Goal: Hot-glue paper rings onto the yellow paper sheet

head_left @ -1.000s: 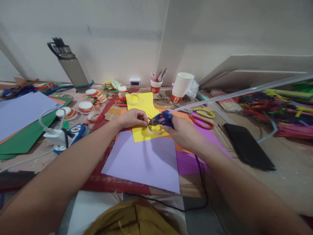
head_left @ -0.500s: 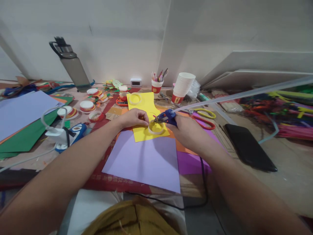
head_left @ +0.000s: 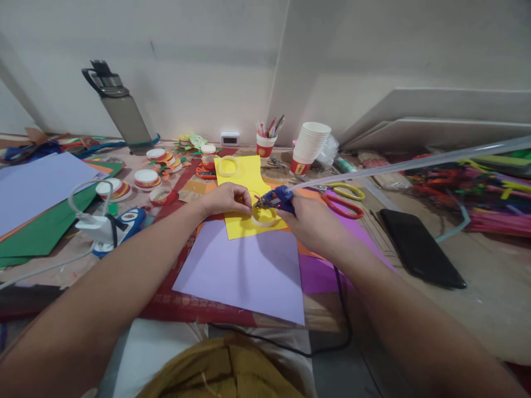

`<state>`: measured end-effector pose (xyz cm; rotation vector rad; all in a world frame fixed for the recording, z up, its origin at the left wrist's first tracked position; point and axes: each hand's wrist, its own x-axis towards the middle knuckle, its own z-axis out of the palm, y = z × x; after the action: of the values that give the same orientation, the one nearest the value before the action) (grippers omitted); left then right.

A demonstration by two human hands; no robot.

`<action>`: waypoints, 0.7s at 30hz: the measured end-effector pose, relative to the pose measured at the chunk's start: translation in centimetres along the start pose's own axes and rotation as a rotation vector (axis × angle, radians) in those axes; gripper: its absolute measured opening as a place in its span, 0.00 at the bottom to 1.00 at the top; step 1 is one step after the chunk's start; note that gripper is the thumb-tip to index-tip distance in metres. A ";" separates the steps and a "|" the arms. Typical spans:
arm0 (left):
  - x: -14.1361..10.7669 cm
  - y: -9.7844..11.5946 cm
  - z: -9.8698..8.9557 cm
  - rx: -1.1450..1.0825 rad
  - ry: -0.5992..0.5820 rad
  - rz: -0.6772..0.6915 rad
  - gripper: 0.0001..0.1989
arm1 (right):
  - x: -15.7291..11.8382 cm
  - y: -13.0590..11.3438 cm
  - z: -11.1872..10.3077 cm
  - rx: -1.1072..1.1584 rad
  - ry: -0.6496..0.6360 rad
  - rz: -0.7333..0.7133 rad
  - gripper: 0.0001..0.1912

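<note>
In the head view, my right hand (head_left: pixel 309 217) is closed around a blue hot glue gun (head_left: pixel 280 194), a long clear glue stick (head_left: pixel 365 169) running out of its back end. Its nozzle points left, over the near rim of a pale paper ring (head_left: pixel 264 223) that lies flat on yellow paper (head_left: pixel 244 228). My left hand (head_left: pixel 227 200) rests on the yellow paper, thumb and fingertips pinched at the ring's left edge. A second pale ring (head_left: pixel 229 173) lies farther back on the same sheet.
Lilac paper (head_left: pixel 244 271) lies in front. Right are scissors (head_left: pixel 343 205), a black phone (head_left: pixel 421 246) and pipe cleaners (head_left: pixel 498 193). Stacked paper cups (head_left: pixel 311 145) and a pen cup (head_left: pixel 266 147) stand behind. A bottle (head_left: pixel 126 119) and power strip (head_left: pixel 120 232) are left.
The glue gun's nozzle has shifted slightly left along the ring, toward my left fingertips. My left hand has stayed almost in place.
</note>
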<state>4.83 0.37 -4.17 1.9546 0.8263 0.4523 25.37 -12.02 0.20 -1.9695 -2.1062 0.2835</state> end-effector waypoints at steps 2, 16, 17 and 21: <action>0.0 0.0 0.0 -0.003 -0.006 -0.002 0.13 | -0.1 -0.1 -0.3 -0.038 -0.001 0.017 0.14; -0.2 0.4 0.0 0.012 -0.019 0.001 0.12 | -0.4 -0.2 -0.5 -0.097 0.006 0.016 0.15; -0.1 0.3 0.0 0.014 -0.017 0.009 0.12 | -0.3 -0.1 -0.3 -0.086 0.008 0.006 0.15; 0.0 0.1 0.0 0.006 -0.011 0.029 0.12 | -0.1 0.0 0.3 -0.068 0.007 -0.026 0.15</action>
<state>4.82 0.33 -4.08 1.9755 0.7939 0.4557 25.27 -12.10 -0.08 -1.9756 -2.1621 0.2022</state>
